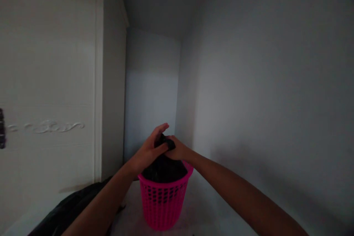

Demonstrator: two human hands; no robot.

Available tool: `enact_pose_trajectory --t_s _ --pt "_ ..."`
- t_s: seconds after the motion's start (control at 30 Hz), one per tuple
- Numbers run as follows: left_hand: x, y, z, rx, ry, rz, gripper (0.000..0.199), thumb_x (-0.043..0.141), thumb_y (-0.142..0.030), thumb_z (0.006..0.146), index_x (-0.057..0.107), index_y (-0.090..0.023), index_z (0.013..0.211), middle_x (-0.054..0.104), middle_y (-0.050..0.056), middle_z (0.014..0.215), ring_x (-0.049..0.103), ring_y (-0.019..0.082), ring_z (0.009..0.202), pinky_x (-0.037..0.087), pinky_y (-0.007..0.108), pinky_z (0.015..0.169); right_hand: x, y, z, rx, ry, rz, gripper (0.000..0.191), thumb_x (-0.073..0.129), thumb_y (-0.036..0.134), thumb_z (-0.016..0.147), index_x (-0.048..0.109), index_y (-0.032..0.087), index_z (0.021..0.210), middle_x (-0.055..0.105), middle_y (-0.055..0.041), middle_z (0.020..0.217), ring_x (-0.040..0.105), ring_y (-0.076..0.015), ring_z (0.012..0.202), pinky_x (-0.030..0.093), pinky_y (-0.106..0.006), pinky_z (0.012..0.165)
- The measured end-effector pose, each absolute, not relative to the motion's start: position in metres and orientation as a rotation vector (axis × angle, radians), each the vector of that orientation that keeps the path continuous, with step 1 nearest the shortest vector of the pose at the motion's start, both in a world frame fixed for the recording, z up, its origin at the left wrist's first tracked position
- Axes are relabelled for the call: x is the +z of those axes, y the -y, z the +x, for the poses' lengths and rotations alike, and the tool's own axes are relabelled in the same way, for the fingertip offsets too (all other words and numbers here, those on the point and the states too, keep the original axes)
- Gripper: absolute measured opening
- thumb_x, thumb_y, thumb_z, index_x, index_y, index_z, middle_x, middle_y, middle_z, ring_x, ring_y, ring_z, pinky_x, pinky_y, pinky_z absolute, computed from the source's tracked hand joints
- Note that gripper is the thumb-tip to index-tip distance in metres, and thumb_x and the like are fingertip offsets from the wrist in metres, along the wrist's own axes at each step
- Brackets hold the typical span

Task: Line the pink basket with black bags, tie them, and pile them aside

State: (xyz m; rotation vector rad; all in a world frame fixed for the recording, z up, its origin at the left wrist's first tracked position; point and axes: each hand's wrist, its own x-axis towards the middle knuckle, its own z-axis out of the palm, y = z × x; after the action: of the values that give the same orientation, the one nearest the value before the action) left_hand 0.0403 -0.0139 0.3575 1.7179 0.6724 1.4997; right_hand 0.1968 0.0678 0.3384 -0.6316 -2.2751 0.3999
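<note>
A pink perforated plastic basket (163,206) stands upright on the floor in front of me. A black plastic bag (167,169) fills its mouth, its top gathered into a bunch above the rim. My right hand (177,150) is closed round that bunch. My left hand (151,151) has part of the bunch between its thumb and fingers, the upper fingers reaching out over it. Both hands are close together just above the basket. What lies inside the bag is hidden.
Left of the basket, a dark, glossy heap (74,206) lies partly behind my left forearm. A white cabinet (49,62) with a carved ornament and a dark handle stands at the left. A pale wall (262,92) runs along the right side.
</note>
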Motion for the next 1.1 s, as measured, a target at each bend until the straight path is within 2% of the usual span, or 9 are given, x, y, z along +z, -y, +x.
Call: enact_pose_trajectory --t_s 0.07,0.2,0.3,0.4,0.5,0.63,0.83,1.0,1.1 --pt "0.349 0.015 0.018 1.473 -0.675 1.804 0.067 0.078 -0.033 0.082 0.057 -0.036 0.146 0.045 0.003 0.167 0.032 0.029 0.158 0.021 0.046 0.131 0.341 -0.074 0.197 0.485 2.129 -0.670 0.009 0.065 0.027 0.080 0.071 0.020 0.080 0.073 -0.0005 0.079 0.067 -0.0219 0.079 0.051 -0.032 0.074" --pt "0.333 0.008 -0.014 1.487 -0.747 1.838 0.095 0.083 -0.031 0.079 0.034 -0.040 0.161 0.025 0.003 0.176 0.014 0.028 0.163 0.009 0.051 0.132 0.349 -0.073 0.200 0.620 1.913 -0.745 0.025 0.054 0.034 0.090 0.071 0.017 0.083 0.069 -0.0004 0.074 0.062 -0.0184 0.071 0.048 -0.029 0.065" --pt "0.327 -0.001 -0.002 1.497 -0.786 1.813 0.114 0.096 -0.032 0.062 0.037 -0.030 0.160 0.040 0.013 0.169 0.033 0.035 0.157 0.027 0.052 0.128 0.352 -0.063 0.195 0.732 1.990 -0.702 0.027 0.071 0.043 0.083 0.074 0.018 0.091 0.072 -0.0013 0.082 0.064 -0.0200 0.077 0.050 -0.031 0.070" --pt "0.325 -0.006 0.019 1.487 -0.821 1.538 0.083 0.098 -0.034 0.057 0.067 -0.020 0.133 0.078 0.012 0.125 0.070 0.036 0.119 0.057 0.047 0.103 0.355 -0.057 0.192 0.861 2.108 -0.651 0.039 0.084 0.051 0.073 0.076 0.021 0.096 0.075 -0.0018 0.088 0.065 -0.0216 0.081 0.052 -0.033 0.073" --pt "0.322 -0.007 0.025 1.449 -0.876 1.349 0.046 0.097 -0.030 0.058 0.079 -0.015 0.097 0.083 0.008 0.087 0.077 0.030 0.083 0.064 0.040 0.079 0.358 -0.063 0.205 0.960 2.090 -0.756 0.046 0.077 0.065 0.078 0.075 0.020 0.083 0.070 -0.0009 0.073 0.060 -0.0173 0.066 0.047 -0.030 0.061" --pt "0.320 -0.011 0.015 1.530 -0.838 1.125 0.025 0.087 -0.025 0.069 0.078 -0.015 0.091 0.082 0.009 0.083 0.076 0.025 0.074 0.063 0.036 0.072 0.358 -0.083 0.241 0.894 2.053 -0.869 0.049 0.075 0.067 0.078 0.074 0.018 0.084 0.072 -0.0032 0.078 0.058 -0.0135 0.062 0.043 -0.026 0.057" --pt "0.324 -0.020 0.002 1.680 -0.719 0.789 0.008 0.065 -0.018 0.079 0.071 -0.019 0.083 0.078 0.007 0.078 0.076 0.024 0.075 0.065 0.037 0.074 0.328 -0.110 0.270 0.470 2.356 -1.074 0.099 0.101 0.036 0.043 0.067 0.022 0.135 0.068 -0.0148 0.140 0.068 -0.0307 0.113 0.054 -0.036 0.088" --pt "0.323 -0.016 -0.002 1.741 -0.623 0.649 0.011 0.059 -0.023 0.081 0.063 -0.024 0.071 0.070 0.003 0.066 0.072 0.025 0.073 0.063 0.033 0.071 0.308 -0.123 0.263 0.382 2.204 -1.178 0.012 0.081 0.014 0.067 0.075 0.022 0.074 0.079 -0.0065 0.087 0.072 -0.0316 0.100 0.050 -0.036 0.086" --pt "0.322 -0.008 -0.004 1.670 -0.596 0.656 0.023 0.053 -0.030 0.088 0.058 -0.024 0.067 0.067 0.005 0.064 0.070 0.025 0.069 0.062 0.034 0.065 0.313 -0.132 0.260 0.419 1.957 -1.183 0.006 0.067 0.018 0.080 0.069 0.021 0.076 0.075 -0.0091 0.096 0.069 -0.0294 0.105 0.048 -0.035 0.086"
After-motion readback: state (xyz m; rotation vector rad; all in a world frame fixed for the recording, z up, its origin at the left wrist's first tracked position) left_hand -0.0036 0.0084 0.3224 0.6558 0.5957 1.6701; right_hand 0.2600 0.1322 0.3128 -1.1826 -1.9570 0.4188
